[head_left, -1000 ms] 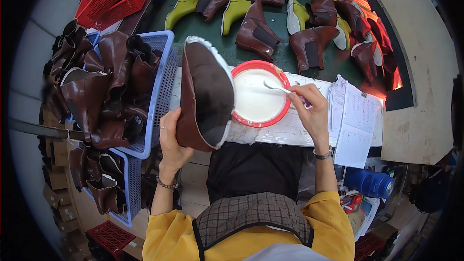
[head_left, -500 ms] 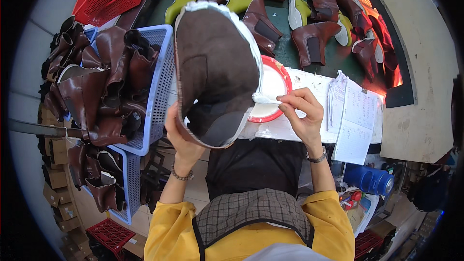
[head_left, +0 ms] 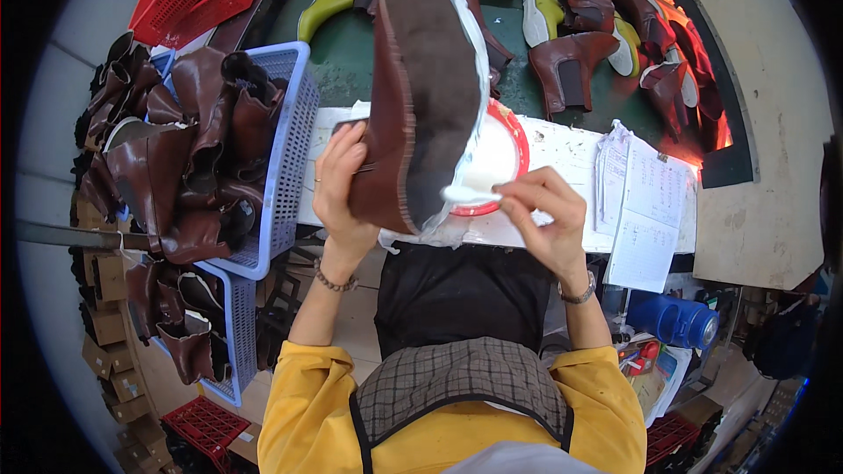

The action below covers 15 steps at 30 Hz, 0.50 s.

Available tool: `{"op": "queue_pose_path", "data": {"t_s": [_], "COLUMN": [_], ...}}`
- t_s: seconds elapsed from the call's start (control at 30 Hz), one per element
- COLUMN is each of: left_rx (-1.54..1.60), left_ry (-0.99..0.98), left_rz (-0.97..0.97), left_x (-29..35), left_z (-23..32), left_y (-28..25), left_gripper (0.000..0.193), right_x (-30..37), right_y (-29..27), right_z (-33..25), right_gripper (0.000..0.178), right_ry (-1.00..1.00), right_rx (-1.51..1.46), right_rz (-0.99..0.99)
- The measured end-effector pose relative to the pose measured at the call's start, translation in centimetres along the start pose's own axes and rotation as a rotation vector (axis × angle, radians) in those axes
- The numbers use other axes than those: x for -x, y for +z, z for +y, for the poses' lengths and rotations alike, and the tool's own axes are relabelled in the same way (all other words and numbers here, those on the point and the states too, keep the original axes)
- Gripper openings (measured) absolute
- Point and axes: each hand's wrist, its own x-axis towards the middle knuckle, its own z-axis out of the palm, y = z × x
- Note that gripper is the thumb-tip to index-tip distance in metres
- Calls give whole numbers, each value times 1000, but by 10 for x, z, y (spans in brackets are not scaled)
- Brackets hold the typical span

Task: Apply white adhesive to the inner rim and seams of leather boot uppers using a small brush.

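Note:
My left hand [head_left: 341, 177] grips a reddish-brown leather boot upper [head_left: 382, 158] by its outer side, fingers wrapped round it. Its dark brown lining faces right, and white paste coats the rim along the top and right. Between the thumb and fingers of my right hand [head_left: 546, 211] is a small brush [head_left: 470, 197] loaded with white paste, its tip at the lower right rim of the upper. Behind them on the white table, partly covered by the upper, sits a red-rimmed bowl [head_left: 524, 145] of white paste.
Blue baskets [head_left: 294, 149] heaped with brown boot uppers stand at my left, a red basket [head_left: 189, 0] beyond. Brown boots [head_left: 571, 66] and lime-green boot forms [head_left: 327, 9] lie on the green surface, near a glowing orange heater [head_left: 722, 133]. Written sheets [head_left: 645, 228] lie right, above a blue jug [head_left: 672, 320].
My left hand has turned the boot upper so its leather outside now shows, shifting it right and up. The brush has moved slightly left and down along the rim.

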Motion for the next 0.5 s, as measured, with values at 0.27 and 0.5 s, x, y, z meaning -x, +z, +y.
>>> {"op": "queue_pose_path", "data": {"t_s": [0.27,0.5], "left_rx": [306,740], "left_ry": [-342,-1004], "left_rz": [-131,129], "left_x": [31,71], "left_z": [10,-12], "left_y": [-37,-90], "left_gripper": [67,61], "right_x": [-17,-28], "right_y": [-29,-30], "right_z": [46,61], "right_gripper": [14,10], "right_ry": [39,166], "right_rx": [56,206], "right_rz": [218,195]}}
